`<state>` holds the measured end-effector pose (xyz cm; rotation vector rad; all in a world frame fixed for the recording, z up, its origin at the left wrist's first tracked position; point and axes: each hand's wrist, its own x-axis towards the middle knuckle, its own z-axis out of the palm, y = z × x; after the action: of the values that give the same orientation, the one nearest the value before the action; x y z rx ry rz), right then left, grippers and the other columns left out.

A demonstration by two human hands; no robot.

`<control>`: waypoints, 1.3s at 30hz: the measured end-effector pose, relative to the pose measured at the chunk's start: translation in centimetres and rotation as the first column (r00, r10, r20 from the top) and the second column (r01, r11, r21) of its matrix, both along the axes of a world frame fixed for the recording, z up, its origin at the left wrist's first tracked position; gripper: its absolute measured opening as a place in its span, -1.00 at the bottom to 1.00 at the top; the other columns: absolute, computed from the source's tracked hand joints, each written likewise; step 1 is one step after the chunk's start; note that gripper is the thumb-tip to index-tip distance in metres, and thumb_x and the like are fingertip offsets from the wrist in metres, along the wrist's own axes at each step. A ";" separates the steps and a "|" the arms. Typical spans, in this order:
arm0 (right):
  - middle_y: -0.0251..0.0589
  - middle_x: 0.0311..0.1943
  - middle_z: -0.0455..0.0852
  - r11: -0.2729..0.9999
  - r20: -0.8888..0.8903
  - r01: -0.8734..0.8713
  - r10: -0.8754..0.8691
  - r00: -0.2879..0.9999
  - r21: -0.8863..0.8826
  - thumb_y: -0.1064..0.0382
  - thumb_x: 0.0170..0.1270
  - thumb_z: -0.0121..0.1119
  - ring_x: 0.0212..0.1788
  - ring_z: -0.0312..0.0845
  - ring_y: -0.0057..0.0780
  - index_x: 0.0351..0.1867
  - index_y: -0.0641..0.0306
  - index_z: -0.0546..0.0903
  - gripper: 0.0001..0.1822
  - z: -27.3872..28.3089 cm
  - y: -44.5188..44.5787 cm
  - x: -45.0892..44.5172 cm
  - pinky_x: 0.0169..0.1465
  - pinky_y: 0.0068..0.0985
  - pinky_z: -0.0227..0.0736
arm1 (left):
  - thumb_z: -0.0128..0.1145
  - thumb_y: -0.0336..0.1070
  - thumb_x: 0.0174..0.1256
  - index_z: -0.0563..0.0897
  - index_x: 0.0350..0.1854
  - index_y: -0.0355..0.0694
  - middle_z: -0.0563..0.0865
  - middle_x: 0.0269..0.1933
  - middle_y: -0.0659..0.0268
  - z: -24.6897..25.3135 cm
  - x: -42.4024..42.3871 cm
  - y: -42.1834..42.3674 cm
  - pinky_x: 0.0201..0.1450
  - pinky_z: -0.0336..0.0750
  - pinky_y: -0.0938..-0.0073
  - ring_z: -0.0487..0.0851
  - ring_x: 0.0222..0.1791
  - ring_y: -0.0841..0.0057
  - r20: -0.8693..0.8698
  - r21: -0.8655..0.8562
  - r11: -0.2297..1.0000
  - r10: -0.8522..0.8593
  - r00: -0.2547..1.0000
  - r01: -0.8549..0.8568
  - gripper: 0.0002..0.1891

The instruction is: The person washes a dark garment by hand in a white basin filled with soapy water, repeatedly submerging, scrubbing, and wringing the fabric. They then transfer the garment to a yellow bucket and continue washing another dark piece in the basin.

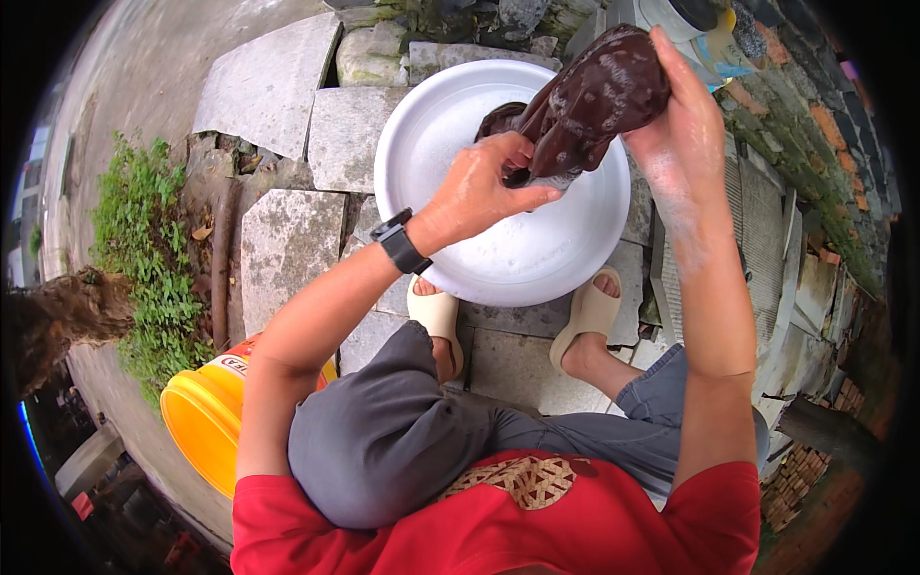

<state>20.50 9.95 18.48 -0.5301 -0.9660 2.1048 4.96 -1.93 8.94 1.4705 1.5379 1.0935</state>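
Observation:
A wet dark brown cloth [600, 97] with soap suds on it is stretched between my hands above a round white basin [402, 237]. My left hand [489, 180], with a black watch [401, 242] on the wrist, pinches the lower folds of the cloth between thumb and fingers. At the bundle's upper right end, my right hand [679, 118] supports it from the side, fingers partly hidden behind it. Suds run down my right wrist. A little foamy liquid shows on the basin's floor.
The basin stands on uneven stone slabs [291, 244], just past my sandals [435, 313]. Left of my knee is a yellow bucket [198, 424]. Green weeds [147, 251] and a rusty pipe [224, 262] lie farther left. At upper right, containers [708, 43] stand near a brick wall [834, 129].

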 end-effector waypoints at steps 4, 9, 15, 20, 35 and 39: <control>-0.15 -0.14 0.64 0.946 -0.061 0.324 -0.325 0.944 -0.019 0.20 0.39 -0.01 -0.10 0.58 -0.35 -0.06 0.34 0.51 -0.74 1.8 0.8 0.3 -0.01 -0.36 0.49 | 0.18 -0.30 0.15 0.55 -0.31 -0.38 0.62 -0.37 0.16 -2.9 -0.3 -0.1 -0.30 0.47 0.43 0.57 -0.41 0.48 0.078 -0.019 0.998 -0.064 0.995 0.066 -0.78; -0.25 -0.31 0.64 0.904 -0.015 0.417 -0.418 0.908 0.094 0.17 0.33 0.05 -0.30 0.59 -0.40 -0.24 0.27 0.54 -0.80 3.6 1.3 0.5 -0.19 -0.41 0.51 | -0.02 -0.38 0.27 0.47 -0.20 -0.37 0.56 -0.40 0.35 -1.6 -2.7 -0.5 -0.28 0.43 0.55 0.48 -0.41 0.66 0.416 -0.039 0.996 0.088 0.905 -0.079 -0.84; -0.20 -0.22 0.63 0.813 0.094 0.544 -0.570 0.816 0.210 0.24 0.35 0.05 -0.17 0.59 -0.39 -0.12 0.34 0.51 -0.79 2.8 4.0 5.5 -0.07 -0.37 0.51 | 0.22 -0.29 0.16 0.54 -0.18 -0.34 0.63 -0.34 0.40 3.6 -7.5 -0.9 -0.24 0.41 0.62 0.49 -0.33 0.67 -0.096 -0.058 0.998 -0.020 0.995 0.015 -0.73; -0.20 -0.21 0.63 0.827 0.075 0.546 -0.558 0.826 0.134 0.24 0.33 0.08 -0.18 0.59 -0.39 -0.11 0.34 0.50 -0.78 3.6 2.1 5.3 -0.08 -0.42 0.51 | 0.20 -0.31 0.15 0.62 -0.37 -0.33 0.63 -0.43 0.43 3.8 -10.9 -1.0 -0.29 0.39 0.62 0.47 -0.40 0.73 -0.142 -0.106 0.994 0.017 0.990 -0.032 -0.84; -0.04 0.12 0.49 0.732 0.045 0.297 -0.408 0.912 0.614 0.09 0.22 0.19 0.16 0.43 -0.27 0.24 0.42 0.31 -0.35 3.6 -0.6 5.7 0.26 -0.38 0.30 | 0.06 -0.36 0.27 0.53 -0.01 -0.34 0.63 -0.03 0.17 3.0 -9.0 -4.0 0.06 0.48 0.39 0.61 -0.05 0.40 0.389 -0.289 0.955 0.186 0.902 -0.072 -0.72; -0.15 -0.21 0.66 0.956 0.234 0.176 -0.120 0.965 -0.234 0.29 0.26 0.11 -0.16 0.60 -0.36 -0.22 0.35 0.52 -0.83 -4.2 3.0 -0.2 0.07 -0.40 0.49 | 0.03 -0.28 0.30 0.51 -0.02 -0.32 0.63 -0.09 0.15 -1.2 -5.8 -1.4 0.00 0.52 0.32 0.63 -0.13 0.38 0.635 -0.710 0.704 0.639 0.433 0.002 -0.72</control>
<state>20.30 12.97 14.26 -0.9515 -0.7503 2.0740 -0.86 -3.34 7.74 -0.0085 1.2183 1.1070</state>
